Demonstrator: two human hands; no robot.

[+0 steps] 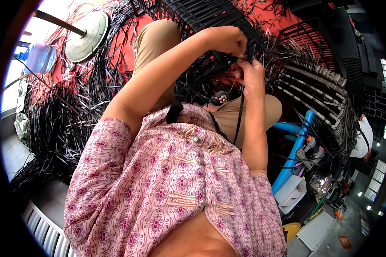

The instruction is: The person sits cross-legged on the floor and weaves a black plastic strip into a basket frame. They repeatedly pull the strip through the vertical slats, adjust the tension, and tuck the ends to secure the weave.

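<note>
Left hand (228, 39): fingers curled narrow by right end of black woven frame (201, 18), far centre; can't tell grip. Right hand (252, 76): fingers pinching black strip (241, 113), trailing nearward. Loose strips (51, 115) piled left.

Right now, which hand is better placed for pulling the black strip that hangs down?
Probably the right hand: the black strip hangs close beside its wrist, while the left hand is farther from this hanging part, near the black woven piece.
</note>
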